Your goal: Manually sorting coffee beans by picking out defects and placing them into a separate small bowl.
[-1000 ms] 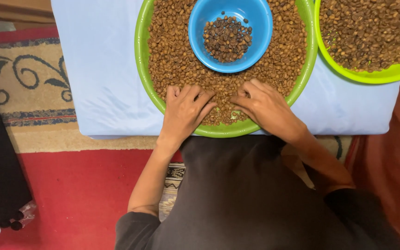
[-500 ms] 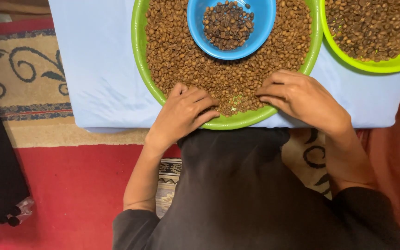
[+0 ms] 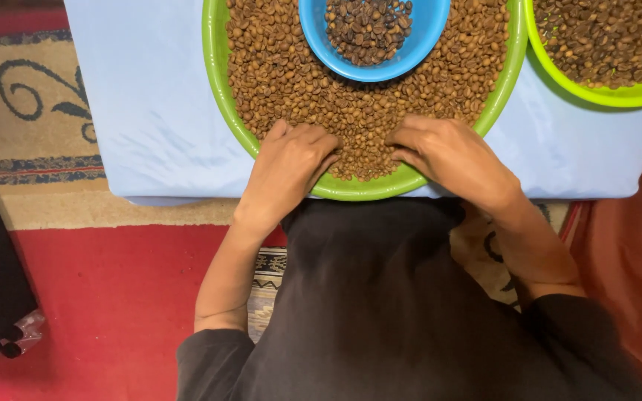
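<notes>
Inside the green tray [image 3: 219, 89], light beans [image 3: 299, 89] surround a blue bowl [image 3: 410, 56] of darker beans [image 3: 365, 26]; both hands lie spread.

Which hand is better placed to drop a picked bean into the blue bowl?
Probably the right hand: it rests on the beans in the green tray nearer the blue bowl than the left hand, though both are close, so it is a near call.

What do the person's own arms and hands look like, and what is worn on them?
The left hand and right hand are bare, with no gloves, rings or watch visible. Both forearms are uncovered. Dark grey sleeves are pushed up to around the elbows and belong to a plain dark grey top.
</notes>
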